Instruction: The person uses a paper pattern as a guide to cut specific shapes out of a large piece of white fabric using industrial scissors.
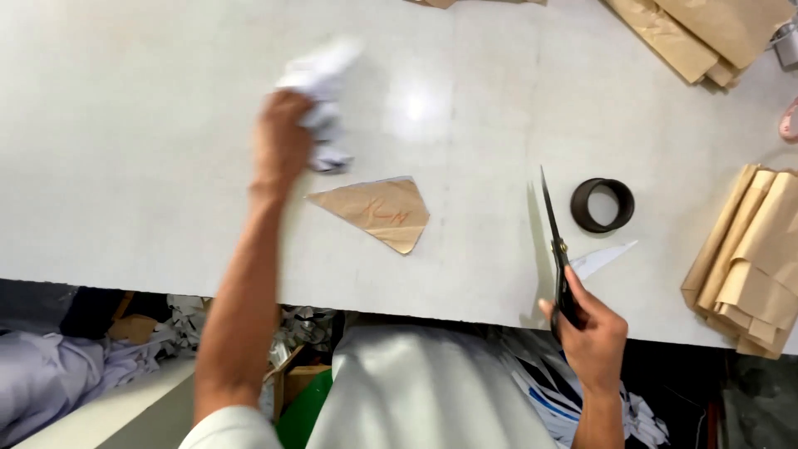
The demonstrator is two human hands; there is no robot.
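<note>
Your left hand [281, 137] is stretched far out over the white table [125, 166], closed around a bunch of crumpled white scraps [322, 87]; the bundle is blurred, so it seems to be in motion, and I cannot tell whether its lower edge touches the table. Holding it bunched in the fist keeps the loose bits together in one grab. Your right hand [592, 333] sits at the near table edge, wrapped around the handles of the scissors [555, 249], blades shut and pointing away from you, tip raised above the surface and casting a shadow to its left; gripped this way the blades stay clear of your other arm. Just beside them a pointed white offcut [605, 256] lies flat near the edge. Between your hands lies a brown paper pattern piece [378, 212], roughly triangular, flat, with faint red marks, just below the scraps and apart from the scissors. A dark tape ring [602, 204] sits right of the blades, not touching them. Folded brown paper is stacked at the right edge [748, 258] and the far right corner [698, 33], well apart from the middle. Below the table edge, white cuttings [307, 324] are heaped on the floor.
</note>
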